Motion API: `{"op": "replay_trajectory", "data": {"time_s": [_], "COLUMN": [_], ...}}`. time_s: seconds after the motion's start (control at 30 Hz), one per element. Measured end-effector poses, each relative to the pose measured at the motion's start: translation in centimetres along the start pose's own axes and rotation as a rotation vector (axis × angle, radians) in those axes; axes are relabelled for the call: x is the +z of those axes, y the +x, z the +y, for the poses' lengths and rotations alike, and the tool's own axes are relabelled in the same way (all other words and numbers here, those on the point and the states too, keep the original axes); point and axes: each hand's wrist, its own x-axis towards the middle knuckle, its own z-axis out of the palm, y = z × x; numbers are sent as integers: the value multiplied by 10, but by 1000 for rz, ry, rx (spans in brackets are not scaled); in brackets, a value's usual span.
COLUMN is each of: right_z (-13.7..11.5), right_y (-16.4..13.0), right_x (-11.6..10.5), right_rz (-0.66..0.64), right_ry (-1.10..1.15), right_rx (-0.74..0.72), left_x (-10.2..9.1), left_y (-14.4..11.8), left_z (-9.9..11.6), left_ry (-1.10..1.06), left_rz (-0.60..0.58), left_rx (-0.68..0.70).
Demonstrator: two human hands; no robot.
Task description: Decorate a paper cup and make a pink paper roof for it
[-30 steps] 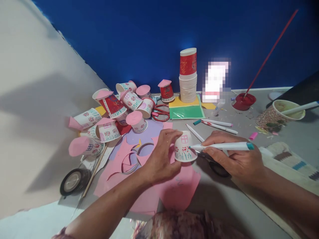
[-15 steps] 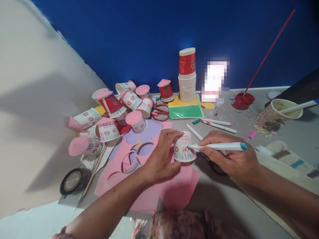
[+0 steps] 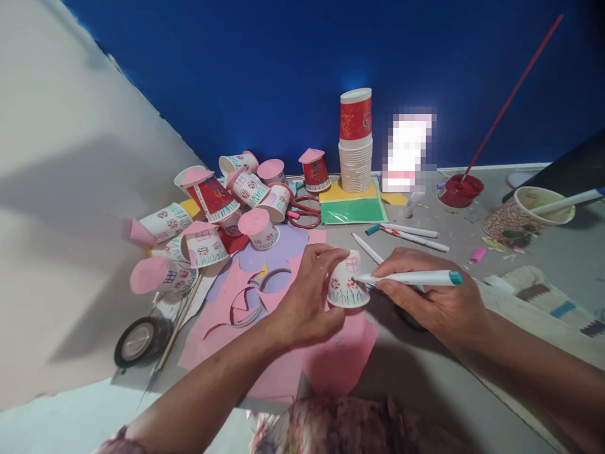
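Observation:
My left hand point(image 3: 312, 296) grips a white paper cup point(image 3: 348, 291) upside down, fingers on its top and thumb near its rim. A pink window, red flowers and green grass are drawn on the cup's side. My right hand point(image 3: 430, 296) is closed round a white marker point(image 3: 411, 278) with a teal end. The marker's tip touches the cup just below the window, by a flower. Pink paper point(image 3: 338, 359) with cut-out holes lies beneath my left hand. A dark-handled tool, mostly hidden, lies under my right hand.
Decorated cups with pink paper tops point(image 3: 208, 246) crowd the left. A tall stack of paper cups point(image 3: 355, 157) stands at the back near red-handled scissors point(image 3: 305, 211). Loose markers point(image 3: 416, 239), a red pot point(image 3: 460, 191) and a patterned cup point(image 3: 520, 217) are rightward; black tape point(image 3: 137, 342) lies left.
The marker and my right hand have shifted slightly left, and the tip now sits a little further left on the cup. The cup has moved slightly left too.

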Motion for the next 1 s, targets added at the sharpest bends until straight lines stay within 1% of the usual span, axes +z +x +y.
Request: {"op": "replay_trajectory", "data": {"time_s": [0.17,0.3,0.43,0.6,0.8,0.93,1.0], "right_z": [0,0,-2,-5,-6,-8,-9], "right_y": [0,0,0,2,4,6,6], "right_x": [0,0,0,2,3,2,1], "right_rz": [5,-3,24,-20,-2,-35,-49], "right_ry": [-9,-14,-11,-12,-28,-58,-62], "right_rx": [14,-7,5,-35,-52,-83,-76], "left_x": [-1,-2,-1,-1,-1,-2,-3], "left_y": [1,1,0,0,0,0,0], "left_z": [2,2,2,2,4,4,4], "left_ry": [13,35,35,37,19,8,5], "left_rz": [-12,-25,-32,-34,-45,-54,-55], "left_rx": [2,-19,-28,-15,-37,-40,-43]}}
